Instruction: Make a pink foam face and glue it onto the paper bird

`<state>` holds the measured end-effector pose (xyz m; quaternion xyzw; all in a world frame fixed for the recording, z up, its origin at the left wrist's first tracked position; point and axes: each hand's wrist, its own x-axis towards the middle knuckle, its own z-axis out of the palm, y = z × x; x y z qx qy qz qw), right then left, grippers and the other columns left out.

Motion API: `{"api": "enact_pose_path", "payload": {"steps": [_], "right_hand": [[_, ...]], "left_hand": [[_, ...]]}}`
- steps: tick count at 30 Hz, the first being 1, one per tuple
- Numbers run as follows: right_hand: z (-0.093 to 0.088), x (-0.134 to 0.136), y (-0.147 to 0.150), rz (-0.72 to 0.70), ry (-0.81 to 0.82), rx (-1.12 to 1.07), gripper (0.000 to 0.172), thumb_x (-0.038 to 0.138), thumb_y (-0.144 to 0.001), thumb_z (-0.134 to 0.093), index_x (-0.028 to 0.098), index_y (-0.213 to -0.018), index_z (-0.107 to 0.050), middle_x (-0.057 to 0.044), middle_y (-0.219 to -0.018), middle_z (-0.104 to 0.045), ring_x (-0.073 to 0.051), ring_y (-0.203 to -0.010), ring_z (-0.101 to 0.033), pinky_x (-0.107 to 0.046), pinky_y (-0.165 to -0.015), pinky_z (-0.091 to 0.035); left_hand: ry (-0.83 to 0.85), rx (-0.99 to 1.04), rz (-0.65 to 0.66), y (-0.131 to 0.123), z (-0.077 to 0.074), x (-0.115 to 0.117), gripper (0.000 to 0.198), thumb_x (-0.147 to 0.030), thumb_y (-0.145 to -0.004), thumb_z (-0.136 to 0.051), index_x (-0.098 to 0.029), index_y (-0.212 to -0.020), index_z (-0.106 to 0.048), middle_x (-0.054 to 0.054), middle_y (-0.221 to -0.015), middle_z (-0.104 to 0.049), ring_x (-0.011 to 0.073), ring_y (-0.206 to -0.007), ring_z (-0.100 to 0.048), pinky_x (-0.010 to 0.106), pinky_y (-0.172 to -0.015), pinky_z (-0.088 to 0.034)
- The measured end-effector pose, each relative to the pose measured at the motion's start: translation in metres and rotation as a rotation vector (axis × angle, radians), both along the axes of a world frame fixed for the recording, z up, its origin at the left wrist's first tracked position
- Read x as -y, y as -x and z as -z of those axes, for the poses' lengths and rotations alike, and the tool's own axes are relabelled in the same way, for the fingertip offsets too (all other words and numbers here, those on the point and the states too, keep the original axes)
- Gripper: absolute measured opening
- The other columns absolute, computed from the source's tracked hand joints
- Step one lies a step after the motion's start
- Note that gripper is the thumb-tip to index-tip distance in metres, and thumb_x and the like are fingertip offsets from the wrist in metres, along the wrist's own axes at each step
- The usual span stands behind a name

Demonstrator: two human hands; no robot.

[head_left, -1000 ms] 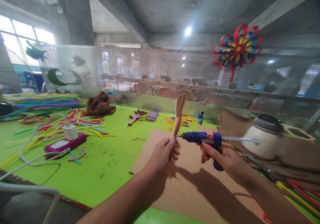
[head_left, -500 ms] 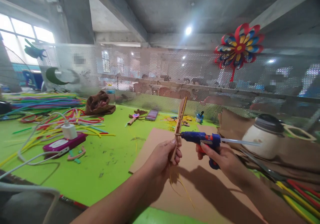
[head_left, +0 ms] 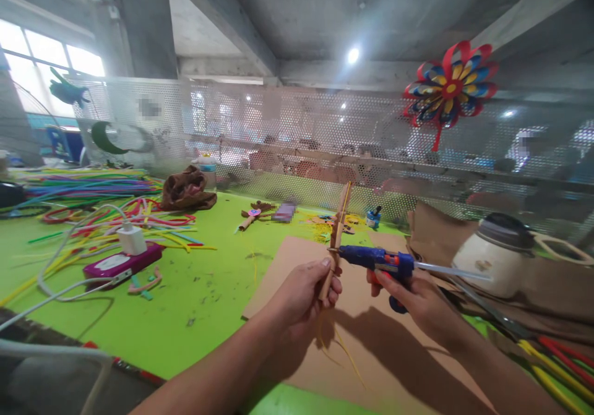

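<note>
Upright in my left hand is a narrow brown strip, its lower end pinched between thumb and fingers. A thin yellow cord runs along the strip's top part, and loose yellow strands hang below the hand. My right hand grips a blue hot glue gun by its handle, with a clear glue stick poking out of the back. The gun's metal nozzle is at the strip, just above my left thumb. Under both hands lies a brown board.
On the left are a purple power strip with a white plug, cables and many coloured stems. At the right stand a white jar and scissors. A small blue bottle sits by the perforated screen.
The view has shifted slightly, so everything sits a little further right. The strip's yellow cord shows at a slightly different angle. Both hands keep their hold, and the nozzle stays at the strip.
</note>
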<state>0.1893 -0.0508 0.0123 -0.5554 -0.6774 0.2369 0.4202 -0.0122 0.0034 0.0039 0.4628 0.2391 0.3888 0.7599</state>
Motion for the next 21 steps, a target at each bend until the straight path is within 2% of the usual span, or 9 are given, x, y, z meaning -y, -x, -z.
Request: {"api": "enact_pose_path", "payload": {"steps": [6,12,19,21], "right_hand": [[-0.001,0.0,0.003,0.003,-0.06,0.047,0.035,0.049,-0.083,-0.046,0.017,-0.083,-0.061,-0.005,-0.073,-0.058,-0.015,-0.062,-0.047,-0.028,-0.054,-0.036],[0.007,-0.002,0.003,0.012,-0.075,0.075,0.034,0.05,-0.082,-0.046,0.018,-0.084,-0.057,-0.002,-0.069,-0.054,-0.013,-0.054,-0.041,-0.027,-0.048,-0.034],[0.011,-0.003,0.001,0.044,-0.135,0.081,0.03,0.045,-0.084,-0.046,0.018,-0.088,-0.058,-0.002,-0.069,-0.056,-0.013,-0.053,-0.042,-0.027,-0.047,-0.036],[0.009,-0.004,0.0,0.037,-0.151,0.085,0.029,0.045,-0.083,-0.047,0.019,-0.085,-0.058,-0.003,-0.071,-0.058,-0.015,-0.057,-0.046,-0.028,-0.051,-0.039]], "left_hand": [[0.015,0.01,0.01,0.001,-0.001,-0.001,0.025,-0.033,-0.088,-0.047,-0.01,-0.082,-0.056,0.002,-0.063,-0.054,0.0064,-0.047,-0.046,0.019,-0.047,-0.03],[0.024,0.009,0.009,0.002,0.001,-0.004,0.024,-0.032,-0.088,-0.048,-0.01,-0.082,-0.057,0.003,-0.063,-0.054,0.006,-0.048,-0.046,0.018,-0.046,-0.029],[0.021,0.022,0.011,0.002,-0.001,-0.003,0.023,-0.03,-0.087,-0.048,-0.01,-0.082,-0.057,0.003,-0.064,-0.054,0.0063,-0.048,-0.046,0.019,-0.046,-0.028],[0.023,0.03,0.017,0.002,-0.002,-0.002,0.022,-0.03,-0.087,-0.048,-0.01,-0.081,-0.056,0.002,-0.063,-0.053,0.0064,-0.048,-0.045,0.019,-0.046,-0.028]]}}
